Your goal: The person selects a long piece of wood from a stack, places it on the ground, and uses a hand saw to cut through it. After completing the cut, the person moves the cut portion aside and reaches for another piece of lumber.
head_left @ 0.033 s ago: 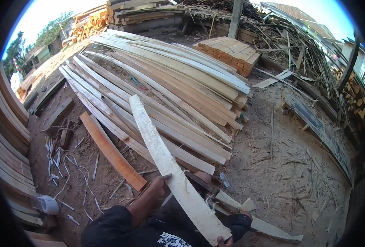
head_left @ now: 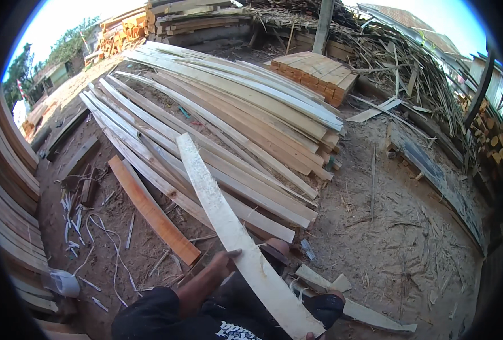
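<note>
A long pale wooden board [head_left: 209, 195] with a rough face slants across my lap, its far end over the laid-out boards. My left hand [head_left: 224, 265] grips its left edge near the middle, thumb along the face. At the board's near end only the fingertips of my right hand [head_left: 315, 336] show at the lower edge, holding on there; the rest is cut off. Beneath the board, by my leg, is a dark object [head_left: 275, 253], mostly covered. An orange-brown plank [head_left: 155, 209] lies on the ground to the left of the board.
Many long boards [head_left: 251, 141] lie side by side ahead. Wood offcuts [head_left: 376, 315] rest by my right leg. A roll of white tape or film [head_left: 65, 283] and white string [head_left: 117, 255] lie left. Stacked planks [head_left: 313, 76] and a scrap-wood heap [head_left: 416, 73] stand farther back.
The held board has shifted slightly down toward me, and my left hand is a little lower with it. Less of my right hand shows at the lower edge.
</note>
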`<state>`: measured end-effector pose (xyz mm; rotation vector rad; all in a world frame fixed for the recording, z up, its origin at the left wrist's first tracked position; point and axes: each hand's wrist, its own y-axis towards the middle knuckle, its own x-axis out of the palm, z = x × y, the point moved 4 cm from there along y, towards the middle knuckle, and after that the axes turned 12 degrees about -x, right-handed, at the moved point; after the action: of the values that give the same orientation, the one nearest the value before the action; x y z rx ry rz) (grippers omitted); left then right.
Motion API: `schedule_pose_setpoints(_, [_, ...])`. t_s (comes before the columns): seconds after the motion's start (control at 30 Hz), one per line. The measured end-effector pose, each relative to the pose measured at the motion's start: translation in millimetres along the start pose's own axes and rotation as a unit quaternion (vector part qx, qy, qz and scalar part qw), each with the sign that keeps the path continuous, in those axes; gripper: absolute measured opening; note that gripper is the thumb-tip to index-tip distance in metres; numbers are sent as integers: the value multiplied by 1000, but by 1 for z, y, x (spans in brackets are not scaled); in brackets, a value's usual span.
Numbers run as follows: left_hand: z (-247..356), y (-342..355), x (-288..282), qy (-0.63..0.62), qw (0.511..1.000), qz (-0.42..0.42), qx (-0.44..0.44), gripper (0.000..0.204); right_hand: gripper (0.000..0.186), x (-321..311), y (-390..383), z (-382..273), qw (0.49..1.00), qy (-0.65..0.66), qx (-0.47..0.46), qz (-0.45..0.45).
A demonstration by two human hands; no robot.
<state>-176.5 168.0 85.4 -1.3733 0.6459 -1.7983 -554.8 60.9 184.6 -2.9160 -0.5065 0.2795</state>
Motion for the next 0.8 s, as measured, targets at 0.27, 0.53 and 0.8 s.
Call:
schedule_pose_setpoints(0.27, [-150, -70, 87, 411, 886, -195, 89, 52, 53, -74, 26, 76, 975, -75, 128, 166])
schedule_pose_setpoints(0.53, [47, -19, 254, 284, 886, -236, 282, 55, 56, 22, 209, 30, 972, 81, 117, 187])
schedule_pose_setpoints(0.8, [68, -75, 284, 394, 836, -269, 271, 46, 65, 182, 459, -257, 923, 350, -136, 83])
